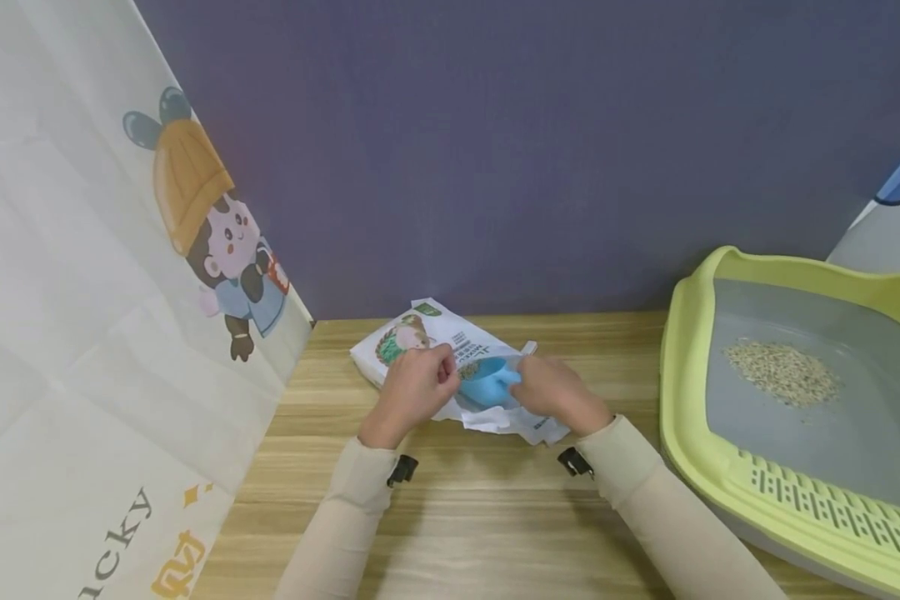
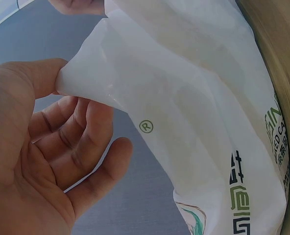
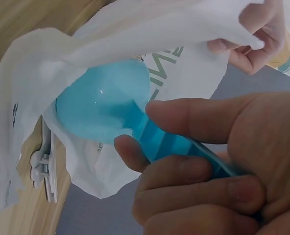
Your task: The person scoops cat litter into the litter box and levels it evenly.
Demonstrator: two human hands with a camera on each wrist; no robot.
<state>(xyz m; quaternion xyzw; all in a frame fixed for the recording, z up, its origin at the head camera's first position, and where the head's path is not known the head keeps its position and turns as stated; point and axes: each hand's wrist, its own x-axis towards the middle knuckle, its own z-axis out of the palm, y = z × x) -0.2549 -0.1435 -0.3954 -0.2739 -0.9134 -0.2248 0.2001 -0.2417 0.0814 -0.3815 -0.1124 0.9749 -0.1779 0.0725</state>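
Left hand point(image 1: 414, 390) at frame centre, fingers pinching white bag point(image 1: 450, 331), right hand point(image 1: 555, 390) gripping blue scoop point(image 1: 487, 387), yellow-green tray point(image 1: 678, 400) at frame right

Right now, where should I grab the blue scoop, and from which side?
Grip the blue scoop by its narrow, ridged handle, probably coming from the right in the head view. Its wide, rounded bowl sits at the opening of the white bag, while the handle points toward the right hand, which grips it. The handle should be easier to wrap around.
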